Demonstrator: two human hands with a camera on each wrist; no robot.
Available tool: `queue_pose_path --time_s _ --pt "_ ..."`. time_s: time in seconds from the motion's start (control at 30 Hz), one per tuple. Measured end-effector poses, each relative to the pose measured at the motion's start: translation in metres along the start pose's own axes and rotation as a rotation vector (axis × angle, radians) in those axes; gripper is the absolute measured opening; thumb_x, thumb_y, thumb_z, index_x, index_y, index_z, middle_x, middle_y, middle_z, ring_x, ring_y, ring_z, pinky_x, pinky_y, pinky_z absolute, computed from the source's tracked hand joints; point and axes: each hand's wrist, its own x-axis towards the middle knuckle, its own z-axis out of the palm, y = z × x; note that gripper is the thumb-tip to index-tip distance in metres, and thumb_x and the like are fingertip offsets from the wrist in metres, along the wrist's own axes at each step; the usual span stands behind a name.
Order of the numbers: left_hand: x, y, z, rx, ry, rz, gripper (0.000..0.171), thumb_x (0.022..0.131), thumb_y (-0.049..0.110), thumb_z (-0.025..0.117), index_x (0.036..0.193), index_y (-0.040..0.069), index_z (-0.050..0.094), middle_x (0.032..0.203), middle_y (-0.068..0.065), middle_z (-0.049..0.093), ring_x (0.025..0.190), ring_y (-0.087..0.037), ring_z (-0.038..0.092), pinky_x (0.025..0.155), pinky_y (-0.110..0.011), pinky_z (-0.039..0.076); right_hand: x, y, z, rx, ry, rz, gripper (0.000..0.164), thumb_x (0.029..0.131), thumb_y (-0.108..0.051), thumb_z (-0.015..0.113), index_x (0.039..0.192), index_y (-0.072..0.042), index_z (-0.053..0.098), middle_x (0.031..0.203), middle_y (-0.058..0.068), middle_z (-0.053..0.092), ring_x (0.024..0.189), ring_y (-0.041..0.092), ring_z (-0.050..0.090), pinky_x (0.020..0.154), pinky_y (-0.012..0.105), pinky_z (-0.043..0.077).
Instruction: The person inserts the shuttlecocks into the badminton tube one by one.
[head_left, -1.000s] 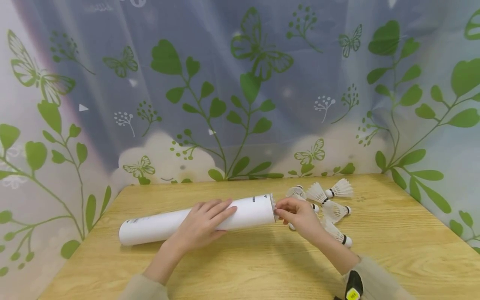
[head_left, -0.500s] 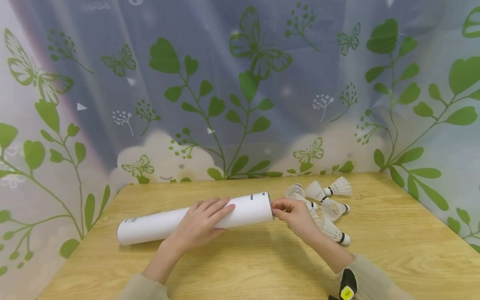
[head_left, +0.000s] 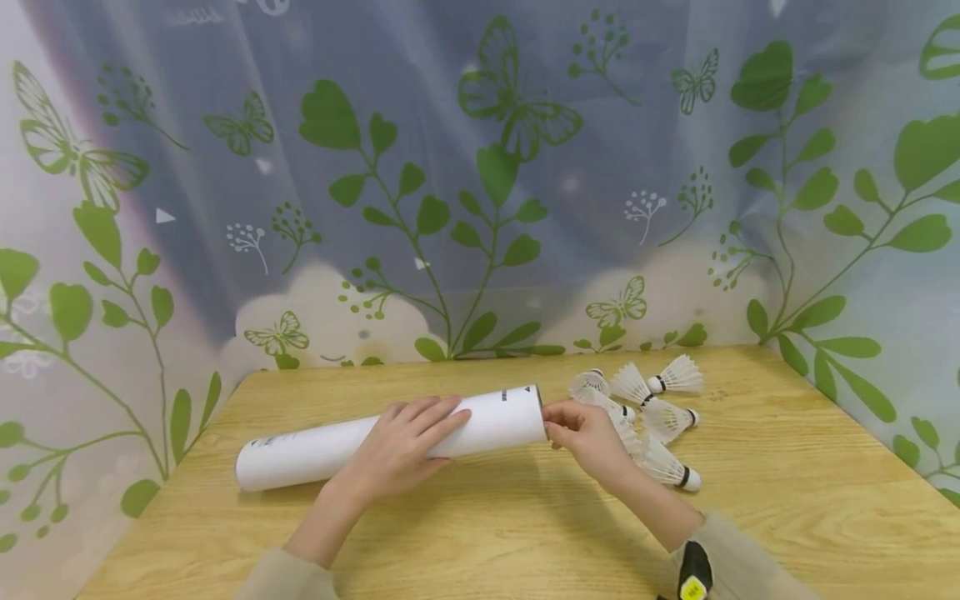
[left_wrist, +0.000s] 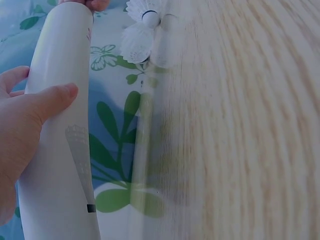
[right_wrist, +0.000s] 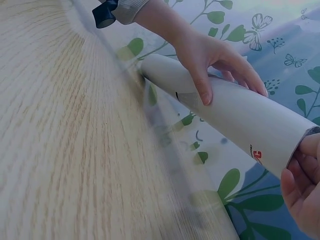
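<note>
A white shuttlecock tube [head_left: 495, 423] lies at a slant on the wooden table, its right end a little raised. My left hand [head_left: 401, 442] grips it around the middle, thumb on the near side in the left wrist view, where a grey shuttlecock print shows on the tube. At the tube's open right end is my right hand [head_left: 588, 433]. In the right wrist view its curled fingers [right_wrist: 305, 167] reach into the opening, with the thumb by the rim. The tube wall hides their tips, so I cannot tell what they hold.
Several white shuttlecocks [head_left: 669, 418] with dark bands lie in a loose cluster behind and right of my right hand. A curtain [head_left: 420, 292] printed with leaves and butterflies hangs behind the table [head_left: 487, 542]. A black device [head_left: 694, 568] is strapped at my right sleeve.
A white feathery edge stuck out of the tube's right end a second ago; it is now out of sight. My right fingers have moved left into the opening. My left hand keeps its grip.
</note>
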Motion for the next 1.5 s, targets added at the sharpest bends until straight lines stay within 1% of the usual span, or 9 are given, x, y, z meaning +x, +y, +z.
queue_pose_path --time_s 0.13,0.37,0.57,0.8,0.93,1.13,1.27,1.4,1.5 --pt "0.0 0.0 0.0 0.002 -0.003 -0.004 0.079 0.061 0.027 0.086 0.13 0.011 0.052 0.13 -0.007 0.053 0.106 -0.026 0.055 0.077 -0.042 0.049 0.0 0.0 -0.004 -0.012 -0.003 -0.003 0.014 0.087 0.001 0.06 0.098 0.007 0.065 0.089 0.013 0.067 0.076 0.02 0.059 0.066 0.033 0.052" --pt "0.0 0.0 0.001 0.005 -0.011 -0.012 0.078 0.062 0.028 0.086 0.13 0.012 0.052 0.131 -0.007 0.053 0.106 -0.027 0.056 0.078 -0.042 0.05 -0.002 0.001 -0.014 0.007 -0.019 0.001 0.019 0.087 -0.008 0.063 0.099 0.006 0.064 0.088 0.015 0.066 0.074 0.011 0.059 0.064 0.03 0.051" --pt "-0.001 -0.001 0.002 -0.001 -0.009 -0.012 0.078 0.062 0.028 0.086 0.131 0.012 0.052 0.131 -0.006 0.053 0.107 -0.027 0.055 0.077 -0.042 0.05 -0.004 0.003 -0.028 -0.005 -0.01 0.002 0.021 0.088 -0.013 0.063 0.101 0.004 0.064 0.088 0.011 0.067 0.075 0.017 0.058 0.064 0.031 0.051" --pt "-0.002 -0.002 0.002 -0.013 -0.005 -0.015 0.08 0.061 0.026 0.086 0.131 0.012 0.051 0.132 -0.007 0.052 0.107 -0.027 0.055 0.076 -0.043 0.05 -0.006 0.008 -0.053 -0.014 -0.006 0.0 0.022 0.089 -0.014 0.062 0.102 0.004 0.063 0.088 0.009 0.067 0.077 0.021 0.06 0.066 0.03 0.051" --pt "-0.002 -0.002 0.002 -0.01 -0.013 -0.012 0.079 0.063 0.027 0.085 0.132 0.012 0.051 0.133 -0.006 0.052 0.108 -0.027 0.055 0.077 -0.042 0.049 -0.011 0.011 -0.069 -0.029 0.014 0.014 0.023 0.089 -0.013 0.063 0.103 0.005 0.062 0.087 0.004 0.067 0.078 0.016 0.06 0.065 0.03 0.051" --pt "-0.001 -0.001 0.002 -0.01 -0.032 -0.018 0.077 0.065 0.028 0.084 0.132 0.012 0.05 0.134 -0.006 0.051 0.11 -0.026 0.054 0.08 -0.041 0.049 -0.017 0.015 -0.096 -0.103 0.042 0.017 0.026 0.089 -0.013 0.062 0.106 0.007 0.06 0.086 -0.002 0.066 0.077 0.011 0.059 0.066 0.031 0.052" --pt "-0.001 -0.001 0.002 -0.007 -0.021 -0.01 0.079 0.063 0.027 0.085 0.132 0.011 0.051 0.133 -0.007 0.052 0.108 -0.027 0.054 0.079 -0.041 0.049 -0.019 0.019 -0.115 -0.172 0.065 0.059 0.032 0.09 -0.018 0.061 0.109 0.007 0.059 0.091 0.001 0.067 0.078 0.009 0.058 0.066 0.031 0.051" --pt "0.0 -0.001 0.002 0.0 0.001 0.006 0.08 0.061 0.027 0.086 0.131 0.01 0.051 0.131 -0.008 0.053 0.107 -0.027 0.055 0.077 -0.041 0.05 -0.019 0.025 -0.131 -0.246 0.084 0.12 0.039 0.09 -0.026 0.061 0.114 0.005 0.059 0.102 0.011 0.066 0.081 0.009 0.058 0.069 0.033 0.051" --pt "0.0 -0.001 0.002 0.005 0.008 0.013 0.081 0.06 0.026 0.086 0.131 0.01 0.052 0.131 -0.008 0.053 0.106 -0.027 0.056 0.076 -0.041 0.05 -0.019 0.031 -0.141 -0.3 0.09 0.146 0.044 0.091 -0.03 0.06 0.118 0.005 0.058 0.109 0.018 0.063 0.085 0.014 0.059 0.07 0.035 0.052"
